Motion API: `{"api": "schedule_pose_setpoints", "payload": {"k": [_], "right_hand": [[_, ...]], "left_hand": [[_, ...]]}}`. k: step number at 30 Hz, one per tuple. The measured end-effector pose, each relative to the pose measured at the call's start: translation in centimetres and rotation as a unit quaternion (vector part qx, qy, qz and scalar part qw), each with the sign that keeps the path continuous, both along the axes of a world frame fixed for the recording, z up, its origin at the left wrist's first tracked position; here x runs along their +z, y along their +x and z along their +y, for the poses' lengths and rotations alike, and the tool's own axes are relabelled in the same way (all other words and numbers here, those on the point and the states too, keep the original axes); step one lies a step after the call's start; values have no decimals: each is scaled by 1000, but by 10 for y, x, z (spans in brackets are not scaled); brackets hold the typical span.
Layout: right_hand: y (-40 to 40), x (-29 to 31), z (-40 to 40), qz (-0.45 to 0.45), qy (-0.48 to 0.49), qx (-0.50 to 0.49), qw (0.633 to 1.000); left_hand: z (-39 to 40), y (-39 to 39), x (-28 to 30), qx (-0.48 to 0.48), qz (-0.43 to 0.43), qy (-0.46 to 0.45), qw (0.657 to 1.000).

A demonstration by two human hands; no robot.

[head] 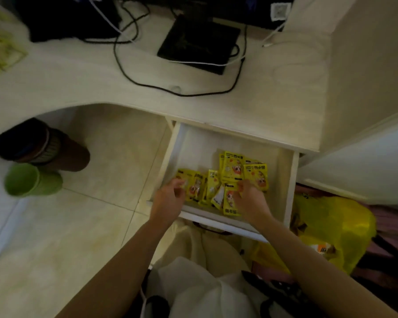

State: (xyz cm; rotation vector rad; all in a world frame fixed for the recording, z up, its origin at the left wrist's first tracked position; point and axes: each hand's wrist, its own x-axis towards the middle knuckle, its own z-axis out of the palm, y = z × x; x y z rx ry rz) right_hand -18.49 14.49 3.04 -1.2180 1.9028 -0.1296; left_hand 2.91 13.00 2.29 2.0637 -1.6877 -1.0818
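Observation:
An open white drawer (179,145) under the desk holds several small yellow snack packets (233,167). My left hand (168,198) reaches into the drawer's left front corner, its fingers curled round a yellow packet (194,187) at the left of the pile. My right hand (250,198) lies over the front of the pile, fingers curled on another yellow packet (230,200). Both forearms stretch in from the bottom of the view.
The pale wooden desk (78,83) carries black cables (182,94), a black monitor base (198,44) and white cords. A green bin (30,180) and a brown bin (44,145) stand on the tiled floor at left. A yellow plastic bag (331,226) sits at right.

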Motion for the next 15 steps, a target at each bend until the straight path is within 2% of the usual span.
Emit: {"api": "schedule_pose_setpoints", "payload": {"k": [8, 15], "right_hand": [[90, 21, -5, 51, -57, 209, 975], [190, 26, -7, 20, -96, 329, 939]], "left_hand": [[52, 74, 30, 106, -26, -5, 994], [86, 154, 39, 164, -49, 10, 985]]}}
